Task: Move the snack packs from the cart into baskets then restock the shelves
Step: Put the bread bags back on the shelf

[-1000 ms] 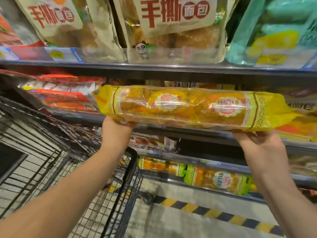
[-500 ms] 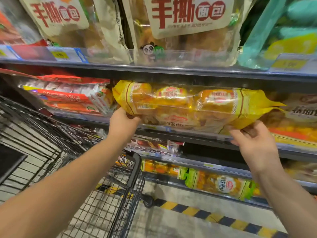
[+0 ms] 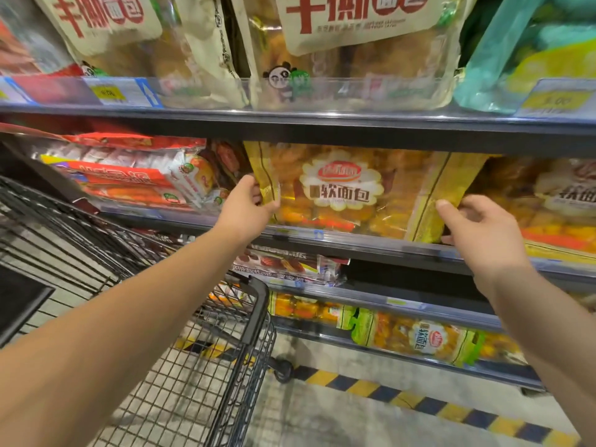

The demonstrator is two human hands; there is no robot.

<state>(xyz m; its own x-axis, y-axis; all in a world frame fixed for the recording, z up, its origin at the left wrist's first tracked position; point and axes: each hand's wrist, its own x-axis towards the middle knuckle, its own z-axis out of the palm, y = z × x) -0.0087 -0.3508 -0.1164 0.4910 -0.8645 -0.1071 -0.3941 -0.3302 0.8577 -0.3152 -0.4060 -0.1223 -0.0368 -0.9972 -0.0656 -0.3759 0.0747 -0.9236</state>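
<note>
A yellow soft-bread pack (image 3: 342,191) stands upright on the second shelf (image 3: 322,240), its label facing me. My left hand (image 3: 245,204) pinches the pack's left edge. My right hand (image 3: 477,230) touches its right edge with thumb and curled fingers; the grip is loose. The black wire cart (image 3: 180,366) is at the lower left under my left arm, and no packs show in its visible part.
Red-and-white snack packs (image 3: 129,179) lie left of the yellow pack, and a similar yellow pack (image 3: 548,204) stands at the right. Big bread bags (image 3: 354,50) fill the shelf above. Lower shelves hold more packs (image 3: 419,337). A yellow-black striped line (image 3: 387,391) marks the floor.
The pack went from being held flat in front of the shelf to standing upright inside it. Both hands followed it in and now sit at its side edges.
</note>
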